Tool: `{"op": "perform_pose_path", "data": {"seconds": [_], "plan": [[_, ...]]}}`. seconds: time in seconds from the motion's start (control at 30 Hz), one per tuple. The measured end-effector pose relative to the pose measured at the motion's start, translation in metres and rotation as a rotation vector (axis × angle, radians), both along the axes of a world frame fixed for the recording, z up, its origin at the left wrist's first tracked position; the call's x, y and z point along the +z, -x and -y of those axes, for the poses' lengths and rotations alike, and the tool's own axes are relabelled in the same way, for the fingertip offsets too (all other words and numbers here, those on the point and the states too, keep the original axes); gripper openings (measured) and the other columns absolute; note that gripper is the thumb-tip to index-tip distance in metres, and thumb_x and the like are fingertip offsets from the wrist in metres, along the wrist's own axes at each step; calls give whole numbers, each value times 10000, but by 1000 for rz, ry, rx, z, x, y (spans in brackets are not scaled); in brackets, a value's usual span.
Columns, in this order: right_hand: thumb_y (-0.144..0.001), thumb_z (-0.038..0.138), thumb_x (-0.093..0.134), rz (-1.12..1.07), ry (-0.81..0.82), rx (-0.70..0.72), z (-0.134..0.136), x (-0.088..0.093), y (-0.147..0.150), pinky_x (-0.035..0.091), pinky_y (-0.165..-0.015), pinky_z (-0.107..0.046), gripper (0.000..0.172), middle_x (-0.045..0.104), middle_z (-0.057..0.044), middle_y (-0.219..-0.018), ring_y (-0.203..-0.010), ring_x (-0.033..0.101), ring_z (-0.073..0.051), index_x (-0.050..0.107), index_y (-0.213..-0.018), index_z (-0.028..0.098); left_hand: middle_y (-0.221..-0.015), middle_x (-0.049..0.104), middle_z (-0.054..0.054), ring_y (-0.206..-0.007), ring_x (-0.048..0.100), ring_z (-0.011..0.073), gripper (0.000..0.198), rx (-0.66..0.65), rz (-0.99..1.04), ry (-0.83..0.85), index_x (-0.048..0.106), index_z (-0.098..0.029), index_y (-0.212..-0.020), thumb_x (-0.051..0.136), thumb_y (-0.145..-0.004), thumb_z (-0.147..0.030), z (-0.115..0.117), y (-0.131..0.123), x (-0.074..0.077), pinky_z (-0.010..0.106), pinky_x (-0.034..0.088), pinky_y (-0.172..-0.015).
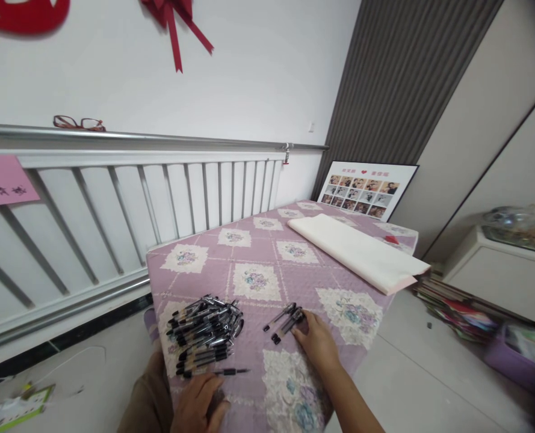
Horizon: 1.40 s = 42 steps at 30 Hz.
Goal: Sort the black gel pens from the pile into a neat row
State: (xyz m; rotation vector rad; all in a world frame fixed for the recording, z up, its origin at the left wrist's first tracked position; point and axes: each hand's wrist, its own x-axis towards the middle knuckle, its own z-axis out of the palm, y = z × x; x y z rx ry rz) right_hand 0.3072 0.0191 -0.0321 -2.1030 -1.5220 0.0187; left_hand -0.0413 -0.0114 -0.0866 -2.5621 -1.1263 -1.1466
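A heap of black pens (208, 322) with clear barrels lies on the left part of the purple floral tablecloth (253, 322). One pen (235, 371) lies apart below the heap, its tip pointing right. My left hand (197, 403) rests at the near edge just under that pen, thumb and fingers apart with nothing visible between them. To the right, my right hand (316, 343) has its fingers closed at the upper end of a pen (289, 325) in a small group. Another pen (278, 317) lies alongside; the fingertips are partly hidden.
A folded cream sheet (352, 249) lies across the table's right side. Behind it a photo board (361, 189) leans at the wall. A white radiator (204, 192) runs along the left edge, with glasses (78, 124) on its pipe. A purple bin (515, 361) stands on the floor at right.
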Motion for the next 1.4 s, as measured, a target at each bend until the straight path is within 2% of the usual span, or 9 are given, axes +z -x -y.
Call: {"op": "perform_pose_path", "data": {"seconds": [0.17,0.5,0.63,0.77,0.87,1.1,1.4], "plan": [[-732,315,636,-4,-4,-4,-2,1,2,425,-910,-345,463,617,-95,-1134,-1037,576,-253,563,-1173,195,-994,695,45,-907,667,179,304,9,-20,48,631,-251,-1076,537,-868,-453,0,0,1,267,572,-762],[-724,307,640,-59,-1,-4,-6,4,5,429,-911,-357,463,611,-93,-1147,-1052,566,-257,566,-1168,198,-965,701,39,-875,671,169,269,6,29,15,632,-243,-1046,555,-860,-421,1,-2,8,251,568,-732],[-734,341,613,-115,-79,7,-2,-2,3,425,-933,-361,466,609,-93,-1148,-1070,563,-246,557,-1169,185,-952,696,52,-871,658,176,255,36,51,-22,638,-228,-1017,523,-874,-406,4,-7,15,271,558,-724],[-789,443,521,-235,-184,-51,8,-11,8,437,-924,-382,480,618,-128,-1124,-1035,576,-251,552,-1160,139,-1010,673,53,-928,627,205,229,135,24,67,634,-240,-1037,529,-860,-339,8,-10,22,346,526,-798],[-816,445,466,-340,-212,-77,18,-15,20,461,-886,-370,438,641,-135,-1073,-953,609,-238,583,-1104,136,-1059,649,48,-982,596,220,255,195,-8,167,626,-250,-1072,539,-833,-268,12,-13,28,388,485,-856],[-823,440,471,-483,-225,68,39,-13,71,504,-800,-331,332,695,-100,-952,-870,641,-225,638,-964,190,-1134,615,36,-1075,539,235,352,276,-31,277,613,-264,-1124,502,-801,-178,17,-21,42,423,382,-943],[-848,347,452,-352,-211,295,41,-5,115,503,-800,-335,259,697,-78,-902,-860,637,-216,667,-881,205,-996,647,-5,-985,556,210,291,279,65,402,657,-300,-1001,557,-783,-135,21,-29,49,421,337,-942]]}}
